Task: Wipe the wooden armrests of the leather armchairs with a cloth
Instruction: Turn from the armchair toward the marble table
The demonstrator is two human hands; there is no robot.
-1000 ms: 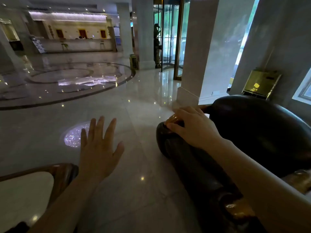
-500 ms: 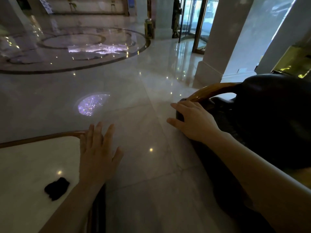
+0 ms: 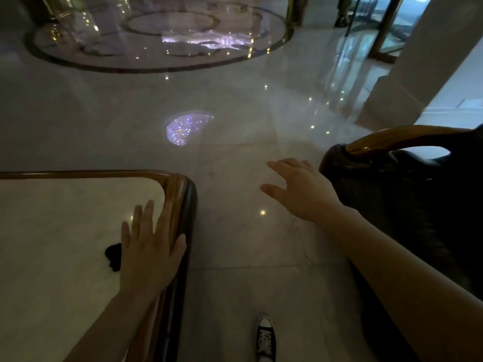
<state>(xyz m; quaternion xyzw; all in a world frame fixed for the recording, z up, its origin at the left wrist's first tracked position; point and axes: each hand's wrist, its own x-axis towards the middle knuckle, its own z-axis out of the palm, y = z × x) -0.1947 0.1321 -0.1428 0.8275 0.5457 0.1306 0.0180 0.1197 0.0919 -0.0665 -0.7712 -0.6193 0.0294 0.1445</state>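
At lower left, the dark cloth (image 3: 113, 257) lies on the marble table (image 3: 52, 231), just beside the flat, empty left hand (image 3: 150, 246). The right hand (image 3: 300, 189), open and empty, hovers near the wooden armrest (image 3: 392, 138) at right. The cloth should be gathered fully before wiping.

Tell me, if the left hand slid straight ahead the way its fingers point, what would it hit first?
Probably the wooden rim of the marble-topped table. The left hand lies flat, fingers toward that curved corner; beyond it is only bare floor. Its height above the top is unclear.
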